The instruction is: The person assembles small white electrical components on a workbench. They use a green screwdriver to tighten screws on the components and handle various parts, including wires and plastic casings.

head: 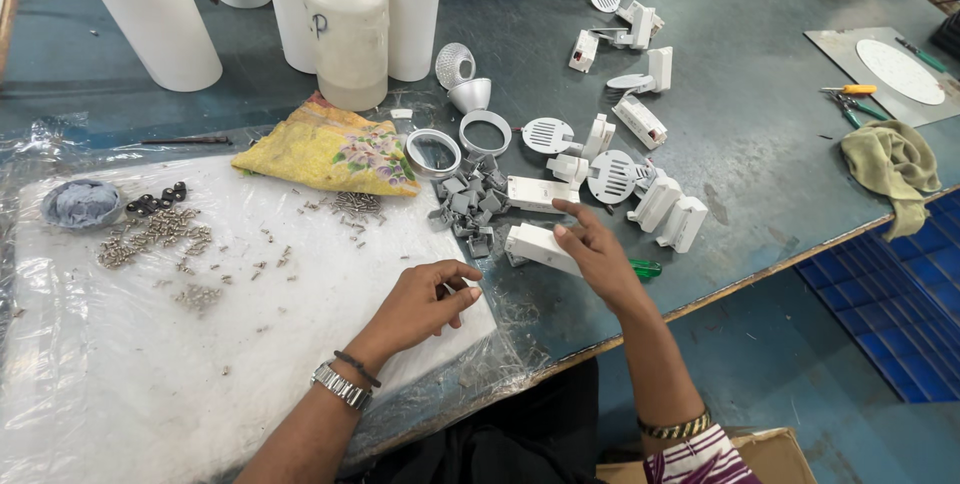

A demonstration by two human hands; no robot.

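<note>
My right hand (600, 256) rests on a white rectangular plastic housing (535, 244) lying near the table's front edge, fingers curled over its right end. My left hand (422, 306) hovers over the white foam sheet (250, 344), fingers loosely curled; whether it pinches a small part I cannot tell. A pile of small grey plastic clips (468, 202) lies just beyond both hands. Another white housing (535, 193) sits behind the one I touch. A green screwdriver handle (646, 267) pokes out from under my right hand.
Screws (160, 234) are scattered on the foam sheet beside a small bowl (80, 202). A yellow cloth (325, 151), white bottle (346, 24), white tubes (150, 14), round grilles (548, 135), more white housings (670, 214), pliers (850, 99) and a green rag (890, 159) surround them.
</note>
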